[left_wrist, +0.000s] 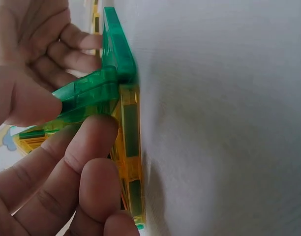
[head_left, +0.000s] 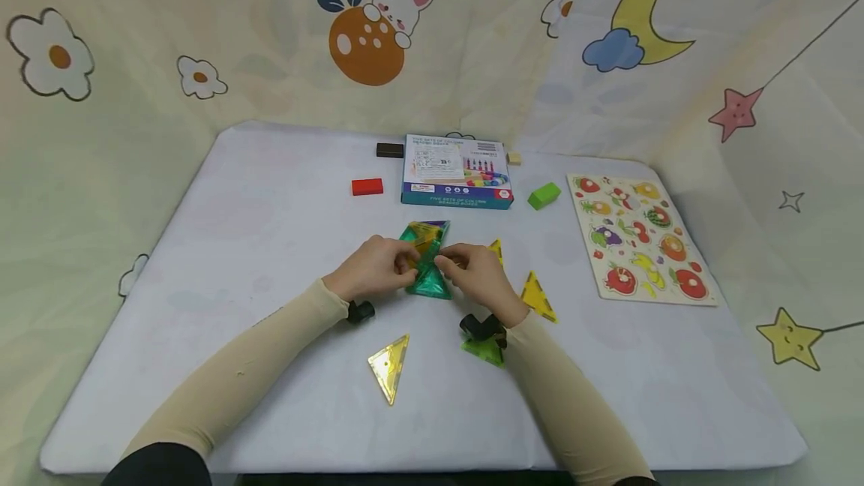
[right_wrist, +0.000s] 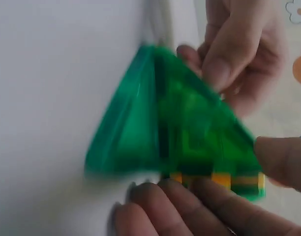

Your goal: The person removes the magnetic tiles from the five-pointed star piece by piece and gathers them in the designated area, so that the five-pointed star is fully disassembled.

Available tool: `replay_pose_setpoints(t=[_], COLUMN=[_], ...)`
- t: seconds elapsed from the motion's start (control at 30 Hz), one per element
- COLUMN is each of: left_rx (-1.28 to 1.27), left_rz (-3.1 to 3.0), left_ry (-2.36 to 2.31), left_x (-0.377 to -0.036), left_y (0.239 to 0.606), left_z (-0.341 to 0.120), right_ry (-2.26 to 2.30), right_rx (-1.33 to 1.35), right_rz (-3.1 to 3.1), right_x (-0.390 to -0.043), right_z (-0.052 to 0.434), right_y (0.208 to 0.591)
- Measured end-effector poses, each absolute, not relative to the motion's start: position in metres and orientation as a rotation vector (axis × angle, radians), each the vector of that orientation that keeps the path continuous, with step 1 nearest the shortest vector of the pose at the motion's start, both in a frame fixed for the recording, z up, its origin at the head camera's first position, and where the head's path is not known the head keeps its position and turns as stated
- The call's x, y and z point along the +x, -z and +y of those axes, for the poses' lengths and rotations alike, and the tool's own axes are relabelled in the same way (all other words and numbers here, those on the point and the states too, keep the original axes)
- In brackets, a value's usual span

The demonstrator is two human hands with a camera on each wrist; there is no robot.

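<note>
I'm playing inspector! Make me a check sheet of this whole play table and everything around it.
Surface: white cloth-covered table, flat-looking.
Job's things: green-and-yellow see-through plastic structure between the hands; loose yellow see-through triangle nearer the person; lime-green see-through triangle, partly hidden by the right wrist.
Clutter: white-and-teal printed box; red rectangular block; black rectangular block; bright-green block; cream fruit-picture board.
Grippers: bare left hand pinches the structure; bare right hand holds its other side.
Cables: nothing seen.
Surroundings: pale cloth backdrop printed with flowers, stars, a moon and a rabbit.
</note>
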State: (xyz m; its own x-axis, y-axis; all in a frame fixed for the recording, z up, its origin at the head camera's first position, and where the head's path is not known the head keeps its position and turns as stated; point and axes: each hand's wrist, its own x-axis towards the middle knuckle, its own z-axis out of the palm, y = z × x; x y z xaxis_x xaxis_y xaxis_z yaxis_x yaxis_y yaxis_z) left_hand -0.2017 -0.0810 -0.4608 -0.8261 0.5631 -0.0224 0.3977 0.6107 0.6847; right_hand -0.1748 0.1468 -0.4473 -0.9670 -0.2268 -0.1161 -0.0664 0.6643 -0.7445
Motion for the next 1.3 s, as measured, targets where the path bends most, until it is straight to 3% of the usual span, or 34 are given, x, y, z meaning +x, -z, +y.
replay_pose_setpoints(t=[1.3], left_rx=[0.741], left_rz=[2.818], left_ry=[-0.842], left_x=[-0.197], left_y=[0.459], left_z=[-0.069], right_ry=[1.024], right_rx=[-0.207], right_rz=[2.823], right_x=[-0.175], right_z=[0.133], right_y=[0.443])
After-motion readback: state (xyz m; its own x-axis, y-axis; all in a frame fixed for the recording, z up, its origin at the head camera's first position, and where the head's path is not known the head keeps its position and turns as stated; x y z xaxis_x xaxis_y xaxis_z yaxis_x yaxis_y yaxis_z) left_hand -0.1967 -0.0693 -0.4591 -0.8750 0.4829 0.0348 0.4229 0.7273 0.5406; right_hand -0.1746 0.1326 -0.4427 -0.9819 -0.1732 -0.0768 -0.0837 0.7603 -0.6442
